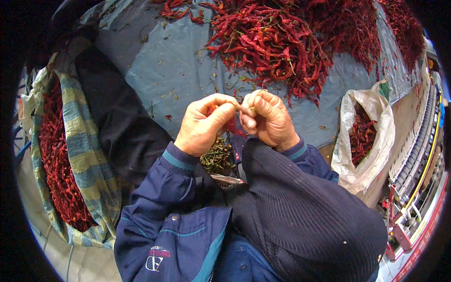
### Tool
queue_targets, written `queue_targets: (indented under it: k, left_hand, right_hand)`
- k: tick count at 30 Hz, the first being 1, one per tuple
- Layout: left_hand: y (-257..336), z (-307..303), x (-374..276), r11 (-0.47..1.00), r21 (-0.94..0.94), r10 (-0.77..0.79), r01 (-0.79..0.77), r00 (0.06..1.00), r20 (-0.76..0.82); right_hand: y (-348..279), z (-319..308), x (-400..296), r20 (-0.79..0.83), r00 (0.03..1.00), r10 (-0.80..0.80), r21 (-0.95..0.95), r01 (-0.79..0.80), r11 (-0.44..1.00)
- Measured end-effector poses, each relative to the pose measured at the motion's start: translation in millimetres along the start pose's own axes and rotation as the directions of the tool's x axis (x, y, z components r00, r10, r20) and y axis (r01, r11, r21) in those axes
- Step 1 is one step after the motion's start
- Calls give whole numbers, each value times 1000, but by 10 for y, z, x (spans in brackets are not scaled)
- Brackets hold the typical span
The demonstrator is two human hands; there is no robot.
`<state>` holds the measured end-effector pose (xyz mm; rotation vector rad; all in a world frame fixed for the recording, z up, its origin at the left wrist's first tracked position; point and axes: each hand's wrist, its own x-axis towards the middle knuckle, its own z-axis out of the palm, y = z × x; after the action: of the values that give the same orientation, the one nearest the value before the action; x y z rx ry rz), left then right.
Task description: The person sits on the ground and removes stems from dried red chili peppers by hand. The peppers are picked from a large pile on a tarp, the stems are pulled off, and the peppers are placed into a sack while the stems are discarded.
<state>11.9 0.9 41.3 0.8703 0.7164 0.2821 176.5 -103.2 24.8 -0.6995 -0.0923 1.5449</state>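
Observation:
My left hand point(206, 123) and my right hand point(271, 120) meet in front of me, fingertips almost touching. Red shows between the left thumb and fingers, where a dried chili pepper point(212, 110) is held. Pale, thin stems point(260, 92) are pinched in the right fingers. Another piece of red chili point(235, 127) shows below the fingertips; which hand holds it is unclear. Under my wrists, partly hidden by the left cuff, lies a heap of green-brown chili stems point(216, 155). Beyond my hands a large pile of dried red chilies point(267, 42) spreads over a grey-blue plastic sheet point(169, 70).
A striped woven sack point(84, 141) full of red chilies point(63, 169) stands at left beside my outstretched leg. To the right is an open white woven sack point(382, 141) with chilies inside. More chili piles point(347, 31) lie farther back. Machinery with a ridged track point(415, 137) borders the right side.

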Motion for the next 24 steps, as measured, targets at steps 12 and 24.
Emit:
queue_targets:
  k: [12, 24]
  left_hand:
    - [-211, -189, -121, 891, -382, -271, 245, 962, -15]
    - [-78, -27, -99, 1000, 14, -25, 27, 993, -117]
  right_hand:
    - [-926, -823, 5, 379, 651, -658, -839, -58, -541]
    - [-937, -268, 40, 439, 522, -731, -894, 333, -298]
